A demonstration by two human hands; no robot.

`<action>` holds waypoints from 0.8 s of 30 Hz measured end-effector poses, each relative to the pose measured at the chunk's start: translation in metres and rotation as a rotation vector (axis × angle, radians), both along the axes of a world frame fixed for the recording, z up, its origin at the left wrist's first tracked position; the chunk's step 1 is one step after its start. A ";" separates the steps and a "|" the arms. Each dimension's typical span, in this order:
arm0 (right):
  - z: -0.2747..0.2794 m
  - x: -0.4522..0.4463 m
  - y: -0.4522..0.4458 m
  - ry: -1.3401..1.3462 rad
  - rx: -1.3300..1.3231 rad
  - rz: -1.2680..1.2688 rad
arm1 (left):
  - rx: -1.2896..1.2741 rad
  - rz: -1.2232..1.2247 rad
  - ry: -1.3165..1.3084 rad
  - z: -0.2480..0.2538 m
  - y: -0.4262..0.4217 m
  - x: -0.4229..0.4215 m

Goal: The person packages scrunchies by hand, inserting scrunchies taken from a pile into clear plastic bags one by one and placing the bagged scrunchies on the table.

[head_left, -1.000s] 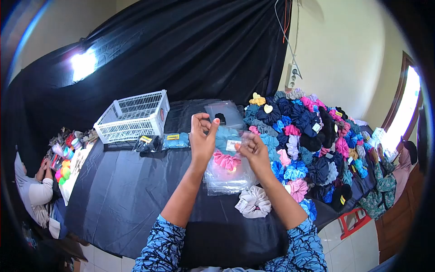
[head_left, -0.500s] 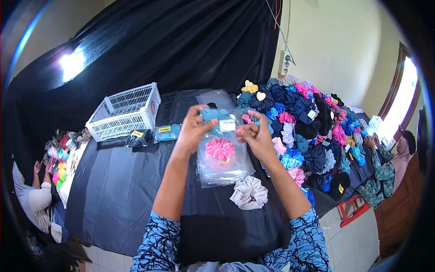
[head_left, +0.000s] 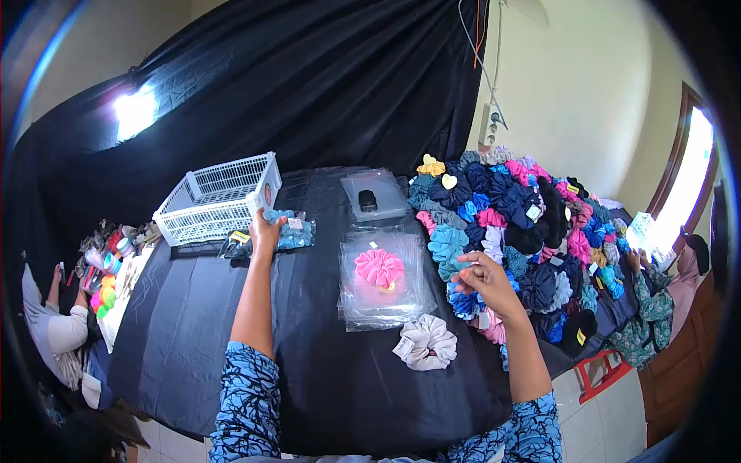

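Note:
My left hand (head_left: 265, 233) is closed on the edge of a clear bag with a teal scrunchie (head_left: 296, 231) and a white tag, beside the crate's front corner. Just left of it lies a bagged black scrunchie (head_left: 237, 245) with a yellow label. My right hand (head_left: 492, 287) hovers by the scrunchie pile (head_left: 532, 231), its fingers apart and bent, with nothing seen in them. Between my hands, a pink scrunchie (head_left: 379, 268) rests on a stack of clear plastic bags (head_left: 386, 307). Nearer me lies a light grey scrunchie (head_left: 426, 343) with a white tag.
A white plastic crate (head_left: 208, 193) stands at the back left. More clear bags (head_left: 394, 202) lie behind the stack, with a small black object (head_left: 367, 201) on them. People sit at the left (head_left: 62, 332) and right (head_left: 656, 301). A red stool (head_left: 602, 374) stands by the table's right edge.
My left hand has carried the bagged teal scrunchie left, to the bagged ones by the crate. My right hand has let go of it and moved right and down toward the pile.

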State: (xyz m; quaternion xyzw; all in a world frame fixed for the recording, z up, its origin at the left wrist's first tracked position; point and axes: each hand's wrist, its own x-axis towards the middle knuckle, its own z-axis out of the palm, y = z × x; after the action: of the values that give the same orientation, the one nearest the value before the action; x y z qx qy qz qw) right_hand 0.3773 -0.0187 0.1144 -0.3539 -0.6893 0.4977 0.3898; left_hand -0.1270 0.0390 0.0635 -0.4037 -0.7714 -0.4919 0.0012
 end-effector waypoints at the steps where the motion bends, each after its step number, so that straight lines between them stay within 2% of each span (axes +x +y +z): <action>1: -0.002 0.002 -0.002 -0.002 -0.006 -0.003 | -0.006 -0.003 -0.002 -0.010 0.003 -0.004; 3: -0.004 0.006 -0.006 0.006 -0.053 -0.008 | -0.091 0.021 0.312 -0.026 0.008 -0.008; 5: -0.009 0.008 -0.009 0.023 -0.087 -0.019 | -0.186 0.028 0.318 -0.001 -0.019 0.022; 7: -0.015 0.008 -0.010 0.005 -0.078 -0.011 | -0.025 -0.022 0.931 0.000 -0.024 0.025; 8: -0.015 0.008 -0.012 0.008 -0.096 -0.012 | -0.071 -0.223 0.845 0.002 -0.023 0.021; 9: -0.015 0.007 -0.012 0.008 -0.097 -0.016 | -0.071 -0.226 0.845 -0.001 -0.022 0.017; 11: -0.016 0.007 -0.013 -0.048 -0.079 -0.017 | -0.270 -0.370 0.788 -0.005 -0.018 0.014; 16: -0.015 -0.001 -0.017 -0.008 -0.099 0.001 | -0.300 -0.417 0.818 0.004 -0.023 0.017; 18: -0.015 -0.006 -0.020 -0.004 -0.099 0.014 | -0.396 -0.356 0.943 0.008 -0.023 0.019; 19: -0.015 -0.008 -0.020 -0.003 -0.102 0.023 | -0.394 -0.359 0.946 0.009 -0.024 0.022; 21: -0.018 -0.013 -0.019 0.001 -0.100 0.027 | -0.029 -0.175 1.143 0.010 -0.026 0.034; 22: -0.023 -0.016 -0.014 -0.041 -0.026 0.018 | -0.027 -0.244 1.041 0.017 -0.028 0.044; 23: -0.026 -0.020 -0.012 -0.081 0.048 0.007 | -0.021 -0.245 1.045 0.023 -0.028 0.055; 24: -0.019 -0.027 -0.013 -0.221 0.210 -0.015 | -0.013 -0.354 0.990 0.027 -0.029 0.067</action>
State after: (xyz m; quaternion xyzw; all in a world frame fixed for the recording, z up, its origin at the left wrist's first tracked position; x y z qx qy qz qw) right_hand 0.3499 -0.0319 0.0951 -0.3692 -0.7735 0.3780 0.3500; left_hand -0.0595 0.0099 0.0908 -0.7119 -0.6015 -0.2304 0.2799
